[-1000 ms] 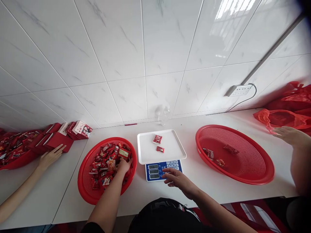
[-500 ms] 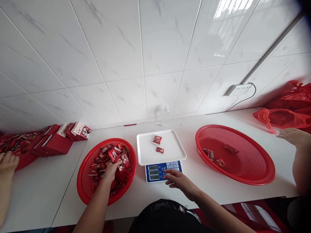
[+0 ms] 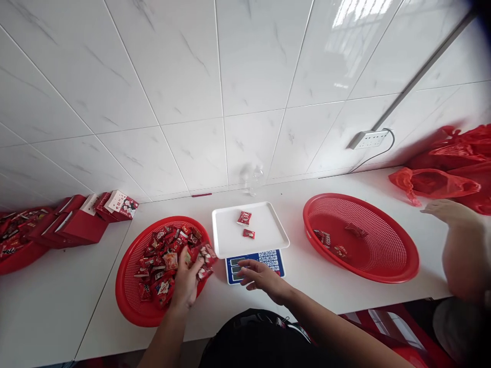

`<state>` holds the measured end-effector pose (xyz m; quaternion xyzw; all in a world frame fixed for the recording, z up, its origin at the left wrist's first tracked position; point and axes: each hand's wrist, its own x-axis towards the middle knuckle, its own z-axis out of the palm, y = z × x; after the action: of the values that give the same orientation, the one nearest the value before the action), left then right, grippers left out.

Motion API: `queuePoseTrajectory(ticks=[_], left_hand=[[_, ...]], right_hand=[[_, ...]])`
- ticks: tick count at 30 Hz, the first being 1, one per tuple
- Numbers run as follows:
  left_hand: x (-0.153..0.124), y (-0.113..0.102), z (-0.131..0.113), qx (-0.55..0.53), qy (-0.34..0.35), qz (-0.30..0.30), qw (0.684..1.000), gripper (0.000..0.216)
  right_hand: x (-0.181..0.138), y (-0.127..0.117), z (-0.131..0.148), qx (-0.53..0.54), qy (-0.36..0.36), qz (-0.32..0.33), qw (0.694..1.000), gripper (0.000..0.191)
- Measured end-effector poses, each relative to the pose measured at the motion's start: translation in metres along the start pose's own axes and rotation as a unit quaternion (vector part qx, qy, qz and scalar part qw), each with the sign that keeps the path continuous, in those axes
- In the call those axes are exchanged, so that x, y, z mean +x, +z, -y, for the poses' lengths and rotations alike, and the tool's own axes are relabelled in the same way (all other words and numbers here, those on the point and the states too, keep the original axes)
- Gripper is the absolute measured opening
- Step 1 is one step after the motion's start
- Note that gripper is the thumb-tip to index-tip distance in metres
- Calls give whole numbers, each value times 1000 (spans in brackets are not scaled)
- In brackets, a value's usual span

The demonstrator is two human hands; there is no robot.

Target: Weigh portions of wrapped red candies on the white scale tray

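My left hand [image 3: 186, 278] is closed round several red wrapped candies [image 3: 205, 259] at the right rim of the full red basket [image 3: 126, 294]. Many more red-wrapped candies [image 3: 163, 283] lie in that basket. My right hand [image 3: 263, 280] hovers over the blue keypad scale [image 3: 278, 261], fingers apart and holding nothing; it partly covers the displays and keys. On the scale's white tray [image 3: 268, 230] lie a larger red packet [image 3: 244, 218] and a smaller red packet [image 3: 248, 233].
To the right, a red basket [image 3: 387, 235] holds a few packets. Red plastic bags [image 3: 437, 181] and another person's hand [image 3: 447, 210] are beyond it. Red boxes [image 3: 86, 225] and another candy-filled basket [image 3: 32, 258] stand left. A clear plastic object [image 3: 255, 180] is near the wall.
My left hand has lifted candies from the pile and moved right to the basket's rim. My right hand has shifted slightly left. The other person's hand at the left has gone from view.
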<state>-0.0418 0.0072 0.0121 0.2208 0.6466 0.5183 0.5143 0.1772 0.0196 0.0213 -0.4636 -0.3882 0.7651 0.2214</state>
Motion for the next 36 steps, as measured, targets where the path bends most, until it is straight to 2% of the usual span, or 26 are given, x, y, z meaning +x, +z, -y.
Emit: queuePoseTrajectory(ticks=[2, 4, 6, 9, 12, 14, 16, 19, 22, 23, 28, 36], left_hand=[[-15, 18, 8, 5, 0, 87, 996, 75], [-26, 34, 18, 15, 0, 163, 987, 61], [-32, 46, 25, 13, -4, 197, 980, 46], [-33, 54, 29, -39, -48, 178, 982, 38], [-29, 52, 27, -84, -107, 157, 978, 38], [-26, 49, 26, -95, -125, 162, 974, 41], [-26, 46, 27, -93, -136, 177, 970, 42], [-28, 46, 31, -69, -151, 194, 967, 43], [-34, 47, 35, -36, -157, 215, 963, 40], [-36, 47, 36, -26, -157, 225, 961, 39], [-41, 46, 48, 6, -186, 248, 951, 39], [-30, 44, 55, -56, -216, 196, 955, 37]], right_hand=[[3, 6, 2, 6, -23, 26, 999, 50], [7, 9, 0, -16, -43, 26, 999, 47], [12, 7, -3, -42, -48, 8, 998, 42], [21, -3, -4, -25, -34, -33, 999, 39], [31, -15, 8, 54, -51, -61, 995, 37], [35, -21, 18, 112, -79, -45, 990, 42], [36, -24, 22, 137, -72, -40, 987, 55], [32, -22, 14, 98, -4, -22, 995, 59], [24, -16, -3, 19, 22, 68, 997, 45], [21, -14, -7, -8, 17, 77, 997, 39], [14, -15, -19, -64, 7, 52, 997, 23], [8, -30, -30, -3, 56, 3, 998, 24]])
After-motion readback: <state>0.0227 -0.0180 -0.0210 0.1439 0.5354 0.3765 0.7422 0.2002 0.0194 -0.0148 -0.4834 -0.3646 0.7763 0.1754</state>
